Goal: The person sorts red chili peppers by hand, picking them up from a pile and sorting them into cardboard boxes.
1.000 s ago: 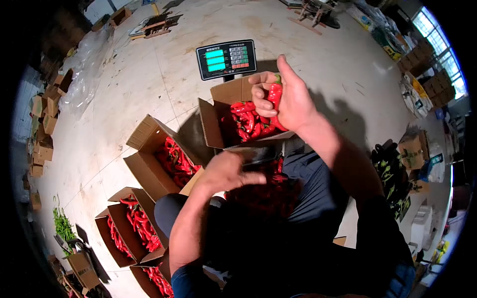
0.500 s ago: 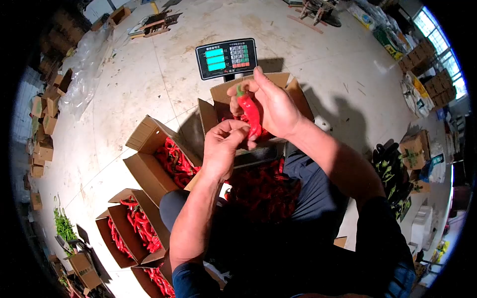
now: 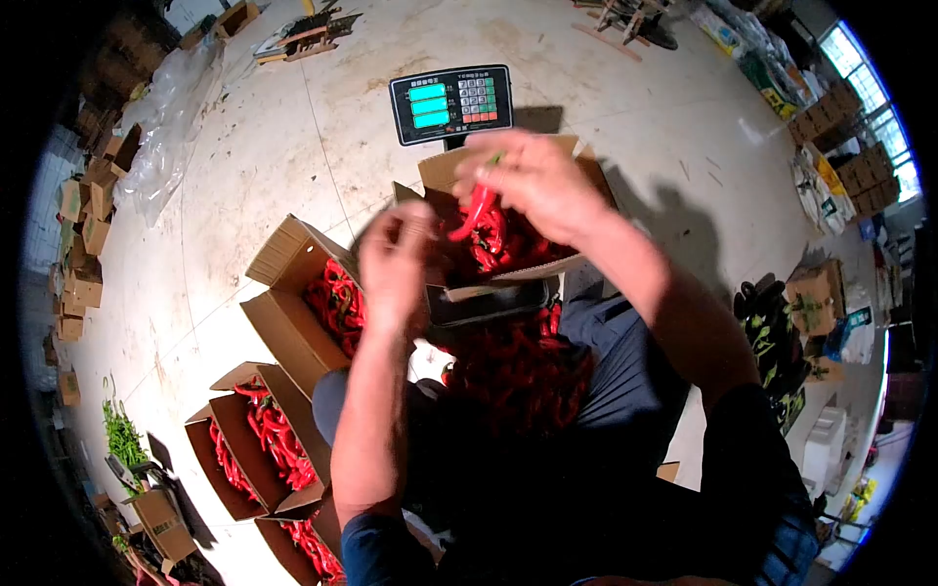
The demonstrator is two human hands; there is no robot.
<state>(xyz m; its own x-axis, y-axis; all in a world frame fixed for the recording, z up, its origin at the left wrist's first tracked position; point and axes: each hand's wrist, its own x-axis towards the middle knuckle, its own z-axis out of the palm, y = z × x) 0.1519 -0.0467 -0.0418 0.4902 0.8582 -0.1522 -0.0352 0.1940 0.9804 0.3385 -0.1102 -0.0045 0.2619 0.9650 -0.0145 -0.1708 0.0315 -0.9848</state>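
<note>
My right hand (image 3: 542,181) is closed around the stem end of a red chili pepper (image 3: 477,212), whose tip points down and to the left. The pepper hangs over an open cardboard box (image 3: 596,190) with more red peppers (image 3: 489,244) in it. To the left, beside that box, is my left hand (image 3: 391,264). Its fingers are smeared by motion, and no pepper shows in them. Behind the box stands the scale display (image 3: 452,104), lit in cyan. A dark pile of red peppers (image 3: 518,381) lies between my legs.
Left of me, more cardboard boxes (image 3: 278,322) hold red peppers. Green peppers (image 3: 122,435) lie at the far left, and dark eggplants (image 3: 767,337) at the right. Clear plastic sheeting (image 3: 161,161) and stacked cartons (image 3: 93,234) line the left side.
My left hand has let go of the pepper's tip and moved left, away from it. My right hand still holds the pepper, now tilted, with the peppers in the box more visible.
</note>
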